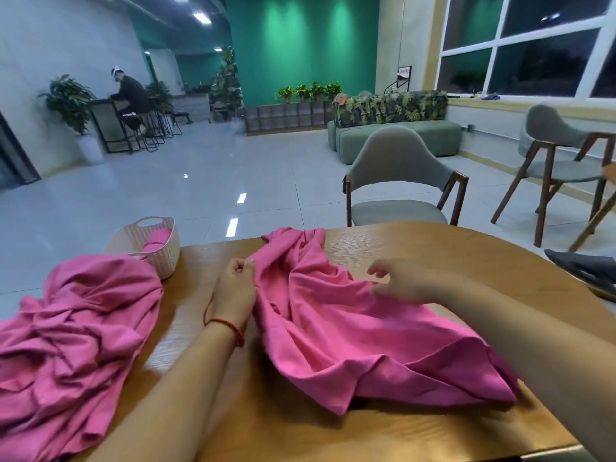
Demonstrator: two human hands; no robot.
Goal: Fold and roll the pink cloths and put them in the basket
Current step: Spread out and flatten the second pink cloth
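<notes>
A crumpled pink cloth (pixel 333 325) lies spread across the middle of the wooden table (pixel 450 255). My left hand (pixel 235 288) pinches its left edge between thumb and fingers. My right hand (pixel 403 280) hovers just over the cloth's right part with fingers loosely spread, holding nothing. A second pink cloth (pixel 73 331) lies in a heap at the table's left side. Behind that heap stands a cream woven basket (pixel 156 248) at the far left edge, with a rolled pink cloth (pixel 156 241) inside it.
A grey chair (pixel 400 181) with wooden legs stands just behind the table, another chair (pixel 560 161) farther right. A dark object (pixel 586 268) lies at the table's right edge. A person sits at a counter far off on the left.
</notes>
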